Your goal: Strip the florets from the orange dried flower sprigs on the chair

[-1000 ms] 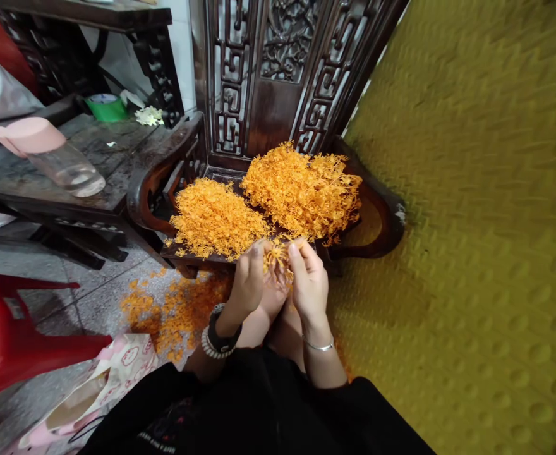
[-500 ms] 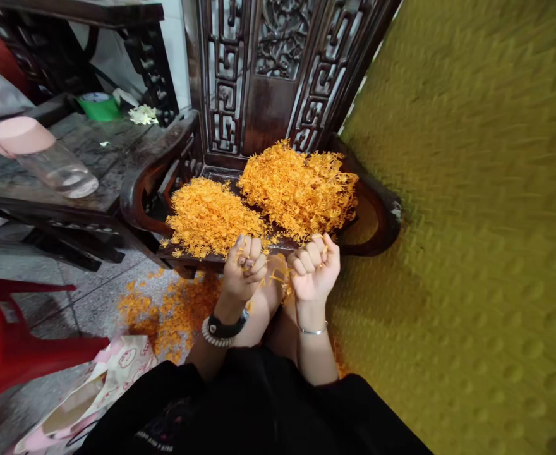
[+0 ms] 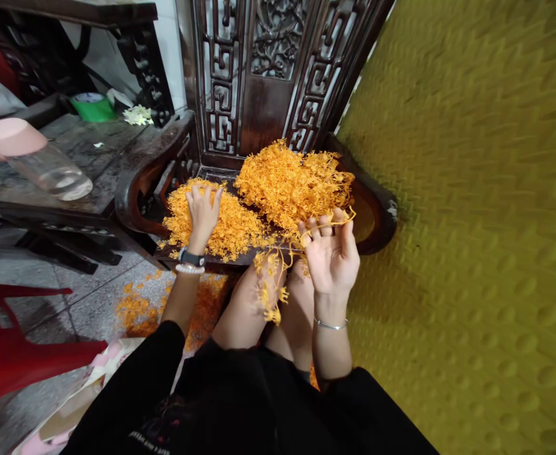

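Inspection runs left to right, with the carved chair (image 3: 266, 114) as reference. At the far left of the chair, a bottle (image 3: 53, 161) with a pink lid lies tilted across the dark wooden tabletop (image 3: 107, 170). Nearer to me than that tabletop, also left of the chair, I note a red stool (image 3: 3, 347). A roll of green tape (image 3: 93, 109) and a white flower (image 3: 138, 115) rest on the tabletop, the flower closer to the chair. A printed bag (image 3: 69, 411) sits on the floor, to the near left of the chair. Loose orange pieces (image 3: 140, 309) are scattered on the floor by the chair's near left corner.

My left grip (image 3: 205, 215) is wide, fingers parted, over the smaller orange heap (image 3: 235, 221) on the left of the chair's seat; whether the fingertips touch the heap I cannot tell. An orange strand (image 3: 263, 292) hangs at the chair's front edge, before my knees. The larger orange heap (image 3: 290, 180) occupies the right and rear of the chair's seat. My right grip (image 3: 332, 262), at the chair's front right, is palm up and narrow, holding the strand between thumb and fingers. Right of the chair stands a dimpled yellow surface (image 3: 486, 221).
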Demonstrator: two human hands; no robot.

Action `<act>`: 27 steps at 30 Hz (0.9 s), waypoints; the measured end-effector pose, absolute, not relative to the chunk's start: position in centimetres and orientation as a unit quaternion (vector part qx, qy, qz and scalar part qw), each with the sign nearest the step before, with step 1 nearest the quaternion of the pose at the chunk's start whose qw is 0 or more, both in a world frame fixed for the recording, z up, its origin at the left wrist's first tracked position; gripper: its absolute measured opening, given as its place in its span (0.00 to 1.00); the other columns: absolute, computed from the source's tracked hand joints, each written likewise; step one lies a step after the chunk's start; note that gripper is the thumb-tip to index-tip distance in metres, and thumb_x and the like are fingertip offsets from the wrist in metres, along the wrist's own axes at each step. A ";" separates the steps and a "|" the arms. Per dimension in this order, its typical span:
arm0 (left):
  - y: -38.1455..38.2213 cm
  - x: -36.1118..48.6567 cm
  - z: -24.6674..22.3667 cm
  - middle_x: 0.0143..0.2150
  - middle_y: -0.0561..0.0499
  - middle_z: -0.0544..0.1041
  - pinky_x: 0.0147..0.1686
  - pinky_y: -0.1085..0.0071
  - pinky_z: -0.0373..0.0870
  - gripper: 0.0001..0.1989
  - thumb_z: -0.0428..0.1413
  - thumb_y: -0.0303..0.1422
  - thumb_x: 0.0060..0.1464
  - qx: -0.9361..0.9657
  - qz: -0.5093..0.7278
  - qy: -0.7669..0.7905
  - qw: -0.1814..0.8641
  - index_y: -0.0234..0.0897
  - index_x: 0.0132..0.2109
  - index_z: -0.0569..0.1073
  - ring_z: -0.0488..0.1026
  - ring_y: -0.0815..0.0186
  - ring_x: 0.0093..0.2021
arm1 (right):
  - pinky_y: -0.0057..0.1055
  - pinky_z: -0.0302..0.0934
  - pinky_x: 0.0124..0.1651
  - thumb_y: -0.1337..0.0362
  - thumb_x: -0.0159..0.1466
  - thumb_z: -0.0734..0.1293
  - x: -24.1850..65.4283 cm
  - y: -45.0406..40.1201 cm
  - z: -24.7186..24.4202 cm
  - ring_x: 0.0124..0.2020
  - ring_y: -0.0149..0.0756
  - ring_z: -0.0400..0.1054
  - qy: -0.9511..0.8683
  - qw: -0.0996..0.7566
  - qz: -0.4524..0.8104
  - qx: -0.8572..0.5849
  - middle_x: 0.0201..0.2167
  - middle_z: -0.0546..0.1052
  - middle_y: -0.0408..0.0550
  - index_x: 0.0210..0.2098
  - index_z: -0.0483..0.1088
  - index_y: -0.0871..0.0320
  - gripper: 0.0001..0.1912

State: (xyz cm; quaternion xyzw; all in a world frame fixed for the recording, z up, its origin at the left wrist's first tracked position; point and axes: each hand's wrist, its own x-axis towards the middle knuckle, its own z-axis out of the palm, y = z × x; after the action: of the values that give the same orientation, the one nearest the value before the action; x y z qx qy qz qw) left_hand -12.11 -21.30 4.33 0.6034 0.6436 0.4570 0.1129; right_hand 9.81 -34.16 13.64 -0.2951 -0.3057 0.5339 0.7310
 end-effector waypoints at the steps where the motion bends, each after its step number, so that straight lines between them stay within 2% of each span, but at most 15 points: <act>1: -20.3 -12.4 3.8 0.64 0.38 0.59 0.62 0.45 0.43 0.22 0.43 0.44 0.61 0.618 0.413 0.663 0.093 0.35 0.51 0.72 0.51 0.47 0.65 | 0.41 0.65 0.50 0.52 0.63 0.60 9.9 -34.1 13.7 0.43 0.34 0.70 -0.324 0.721 0.536 -0.298 0.36 0.75 0.41 0.38 0.70 0.46 0.10; 4: -18.8 -12.8 2.4 0.69 0.43 0.50 0.61 0.38 0.23 0.24 0.42 0.41 0.62 0.646 0.326 0.687 0.066 0.37 0.60 0.65 0.32 0.45 0.69 | 0.47 0.63 0.53 0.49 0.64 0.58 10.2 -33.7 14.2 0.52 0.38 0.68 -0.378 0.695 0.529 -0.307 0.45 0.76 0.42 0.41 0.69 0.45 0.14; 6: -18.6 -12.8 2.2 0.70 0.44 0.49 0.60 0.38 0.18 0.27 0.43 0.42 0.61 0.651 0.317 0.687 0.059 0.37 0.64 0.60 0.26 0.46 0.70 | 0.48 0.63 0.54 0.48 0.63 0.58 10.4 -33.3 14.5 0.55 0.40 0.66 -0.403 0.683 0.526 -0.308 0.49 0.75 0.42 0.43 0.69 0.45 0.15; 8: -18.9 -12.7 2.7 0.71 0.44 0.46 0.60 0.38 0.18 0.29 0.43 0.43 0.61 0.637 0.341 0.690 0.048 0.38 0.66 0.55 0.27 0.46 0.70 | 0.49 0.62 0.55 0.48 0.63 0.58 10.6 -33.1 14.8 0.57 0.40 0.64 -0.420 0.675 0.525 -0.305 0.52 0.74 0.42 0.44 0.69 0.44 0.15; 11: -20.1 -12.3 4.9 0.71 0.41 0.42 0.64 0.43 0.29 0.30 0.47 0.45 0.59 0.605 0.437 0.665 0.039 0.37 0.65 0.58 0.33 0.47 0.70 | 0.48 0.62 0.56 0.48 0.64 0.58 10.9 -32.7 15.4 0.59 0.39 0.63 -0.439 0.672 0.517 -0.296 0.53 0.73 0.41 0.46 0.69 0.43 0.15; 13: -21.9 -11.8 6.7 0.68 0.37 0.54 0.64 0.52 0.45 0.27 0.47 0.46 0.59 0.601 0.519 0.602 0.081 0.34 0.58 0.67 0.49 0.51 0.68 | 0.48 0.62 0.56 0.48 0.64 0.58 11.0 -32.6 15.7 0.60 0.40 0.62 -0.459 0.666 0.498 -0.312 0.54 0.72 0.42 0.47 0.68 0.43 0.17; 15: -24.6 -11.1 8.3 0.55 0.38 0.72 0.57 0.59 0.61 0.24 0.43 0.48 0.60 0.618 0.567 0.513 0.182 0.34 0.48 0.74 0.67 0.57 0.57 | 0.48 0.62 0.55 0.47 0.63 0.58 10.9 -32.7 15.9 0.60 0.41 0.62 -0.480 0.655 0.475 -0.339 0.55 0.71 0.43 0.49 0.68 0.44 0.19; 16: -26.1 -10.6 8.9 0.48 0.41 0.76 0.53 0.61 0.65 0.26 0.41 0.48 0.61 0.636 0.565 0.465 0.246 0.35 0.44 0.75 0.72 0.59 0.50 | 0.48 0.63 0.55 0.46 0.63 0.58 10.8 -32.7 16.0 0.60 0.42 0.62 -0.488 0.651 0.466 -0.349 0.56 0.71 0.43 0.50 0.68 0.44 0.19; 17: -27.6 -10.0 9.4 0.44 0.42 0.77 0.50 0.62 0.67 0.27 0.39 0.49 0.61 0.659 0.548 0.418 0.302 0.36 0.42 0.76 0.73 0.60 0.47 | 0.47 0.63 0.54 0.47 0.63 0.59 10.6 -32.8 16.0 0.59 0.42 0.63 -0.494 0.647 0.462 -0.353 0.56 0.71 0.43 0.50 0.68 0.43 0.19; 19: -30.0 -8.5 9.7 0.45 0.43 0.77 0.50 0.61 0.66 0.25 0.43 0.51 0.59 0.707 0.491 0.361 0.358 0.36 0.45 0.75 0.72 0.59 0.48 | 0.46 0.63 0.54 0.48 0.64 0.59 10.3 -32.9 16.0 0.58 0.40 0.65 -0.502 0.640 0.464 -0.351 0.55 0.71 0.41 0.50 0.68 0.41 0.17; 21: -31.4 -6.9 9.5 0.49 0.42 0.75 0.53 0.58 0.63 0.27 0.54 0.52 0.50 0.742 0.443 0.365 0.347 0.37 0.49 0.72 0.70 0.56 0.51 | 0.43 0.66 0.51 0.49 0.64 0.59 10.0 -33.0 15.8 0.55 0.40 0.67 -0.507 0.632 0.465 -0.355 0.53 0.73 0.41 0.50 0.68 0.41 0.17; 23: -31.7 -5.5 8.8 0.46 0.44 0.76 0.55 0.55 0.60 0.28 0.62 0.50 0.42 0.768 0.403 0.379 0.324 0.37 0.47 0.73 0.70 0.55 0.49 | 0.40 0.69 0.45 0.50 0.64 0.60 9.9 -33.0 15.6 0.50 0.40 0.70 -0.507 0.629 0.457 -0.372 0.50 0.75 0.44 0.51 0.68 0.42 0.18; 25: -31.3 -4.6 8.2 0.40 0.47 0.77 0.53 0.56 0.61 0.19 0.61 0.46 0.46 0.787 0.368 0.360 0.341 0.38 0.41 0.75 0.71 0.58 0.44 | 0.36 0.70 0.38 0.50 0.63 0.60 10.2 -33.0 15.3 0.44 0.39 0.73 -0.501 0.637 0.434 -0.393 0.46 0.76 0.46 0.51 0.69 0.45 0.19; 27: -30.9 -4.5 7.8 0.38 0.47 0.77 0.49 0.60 0.64 0.13 0.56 0.42 0.53 0.779 0.366 0.347 0.373 0.37 0.39 0.75 0.72 0.60 0.42 | 0.32 0.70 0.32 0.51 0.63 0.60 10.8 -32.9 15.0 0.38 0.37 0.75 -0.491 0.653 0.406 -0.410 0.42 0.78 0.47 0.52 0.69 0.46 0.19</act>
State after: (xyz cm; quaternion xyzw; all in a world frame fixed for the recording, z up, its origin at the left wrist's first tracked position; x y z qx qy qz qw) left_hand -4.51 -30.87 7.80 0.7790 0.3467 0.3662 0.3726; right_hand 10.85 -32.88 14.98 -0.4103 -0.4912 0.4055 0.6526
